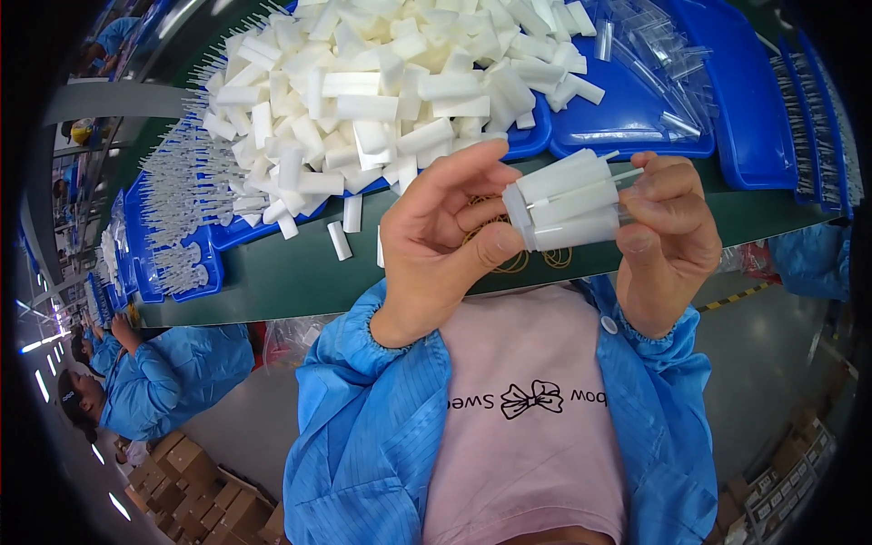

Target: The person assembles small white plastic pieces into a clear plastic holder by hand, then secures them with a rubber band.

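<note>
**Both hands on a bundle of white tubes**

The left hand (445, 238) and right hand (668, 238) together grasp a small bundle of white plastic tubes (568, 202), held above the green tabletop (309, 272). At eleven o'clock, a heap of white foam sticks (381, 91) fills a blue plastic tray (536, 136). Yellow rubber bands (513, 263) lie just below the bundle.

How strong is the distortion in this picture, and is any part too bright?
Head view: heavy fisheye bending, the green table edge curves, corners are black; the white foam pieces look nearly overexposed; both hands, left and right, stay sharp.
</note>
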A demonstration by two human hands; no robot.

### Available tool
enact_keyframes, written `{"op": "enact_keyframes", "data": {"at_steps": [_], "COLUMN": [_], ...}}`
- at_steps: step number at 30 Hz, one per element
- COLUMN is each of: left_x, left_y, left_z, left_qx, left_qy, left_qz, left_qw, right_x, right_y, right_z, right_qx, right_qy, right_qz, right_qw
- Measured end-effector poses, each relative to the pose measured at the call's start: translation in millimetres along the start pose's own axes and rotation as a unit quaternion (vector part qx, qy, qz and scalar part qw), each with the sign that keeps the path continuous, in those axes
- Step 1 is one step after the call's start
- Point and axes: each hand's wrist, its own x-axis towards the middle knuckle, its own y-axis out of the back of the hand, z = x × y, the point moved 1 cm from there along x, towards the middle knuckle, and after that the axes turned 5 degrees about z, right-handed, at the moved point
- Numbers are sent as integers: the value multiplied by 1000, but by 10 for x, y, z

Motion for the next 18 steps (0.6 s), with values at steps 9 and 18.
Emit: {"op": "enact_keyframes", "data": {"at_steps": [9,18], "left_x": [105,98], "left_y": [23,99], "left_z": [-13,-57], "left_qx": [171,-34], "left_qy": [-54,91], "left_qz": [-67,-12], "left_qw": [982,995], "right_x": [44,625], "right_y": [-64,275], "right_z": [6,302], "right_qx": [-79,-203], "right_qy": [11,-13], "right_qz": [-31,-49], "right_qw": [996,978]}}
